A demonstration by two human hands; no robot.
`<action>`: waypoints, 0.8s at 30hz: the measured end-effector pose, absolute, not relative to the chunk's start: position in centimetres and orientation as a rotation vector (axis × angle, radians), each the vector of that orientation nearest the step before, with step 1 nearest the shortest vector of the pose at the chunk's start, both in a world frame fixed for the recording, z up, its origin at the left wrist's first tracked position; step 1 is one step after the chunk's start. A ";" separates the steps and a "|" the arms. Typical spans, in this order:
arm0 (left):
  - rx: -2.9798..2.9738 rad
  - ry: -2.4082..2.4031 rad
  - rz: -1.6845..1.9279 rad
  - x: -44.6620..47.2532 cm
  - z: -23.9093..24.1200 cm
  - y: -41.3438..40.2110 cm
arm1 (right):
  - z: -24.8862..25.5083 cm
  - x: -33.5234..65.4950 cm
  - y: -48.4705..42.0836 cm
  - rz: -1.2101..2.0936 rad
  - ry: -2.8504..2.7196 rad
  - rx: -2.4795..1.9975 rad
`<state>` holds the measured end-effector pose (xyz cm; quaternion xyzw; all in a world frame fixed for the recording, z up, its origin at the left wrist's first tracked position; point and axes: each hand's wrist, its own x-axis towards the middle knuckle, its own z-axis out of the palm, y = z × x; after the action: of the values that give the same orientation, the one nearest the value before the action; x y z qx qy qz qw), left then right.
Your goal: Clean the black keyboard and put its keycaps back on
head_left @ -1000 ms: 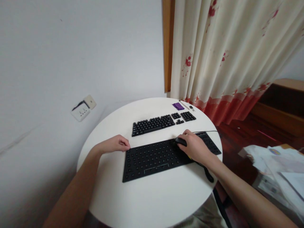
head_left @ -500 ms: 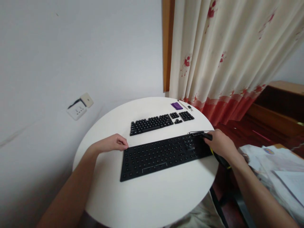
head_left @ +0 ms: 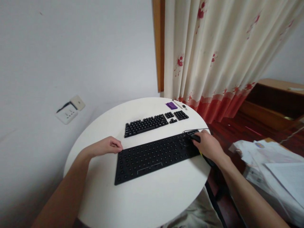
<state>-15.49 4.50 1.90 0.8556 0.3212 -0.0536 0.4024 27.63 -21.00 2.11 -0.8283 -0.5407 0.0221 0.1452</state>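
A black keyboard base (head_left: 152, 158) without its keycaps lies on the round white table (head_left: 142, 199), its bare switches facing up. My left hand (head_left: 113, 146) is closed at the far-left corner, fingertips pinching the edge. At the right end, my right hand (head_left: 207, 144) grips a black handheld tool (head_left: 195, 138) with yellow trim; its narrow tip is over the switches. Most of the tool's body is hidden under the hand and wrist. Behind the base, the removed black keycaps (head_left: 146, 124) are set out in keyboard layout.
Toward the back of the table are a purple cloth (head_left: 171, 105), a pale thin stick (head_left: 177, 104) and a small dark item (head_left: 184, 107). A cable (head_left: 201, 129) runs off the table's right side. Papers and plastic bags (head_left: 273, 161) are piled at right, beyond the table edge.
My right hand has shifted a little left over the base with the black tool. My left hand stays at the corner. The whole view has turned slightly right.
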 end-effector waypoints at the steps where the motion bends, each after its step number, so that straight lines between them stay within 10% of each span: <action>1: 2.165 0.808 -0.136 -15.5 1.9 4.5 | 2.1 29.3 -21.3 0.053 -1.489 -2.456; 15: 2.156 0.814 -0.135 -15.2 2.4 4.0 | 2.9 21.3 -20.8 0.200 -1.872 -1.982; 24: 2.139 0.799 -0.137 -15.5 2.0 4.3 | 2.3 32.1 -22.8 0.006 -1.487 -2.501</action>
<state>-15.55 4.34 1.96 0.8512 0.3178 -0.0547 0.4140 32.12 -22.85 2.31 -0.8538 -0.5076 0.0022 0.1156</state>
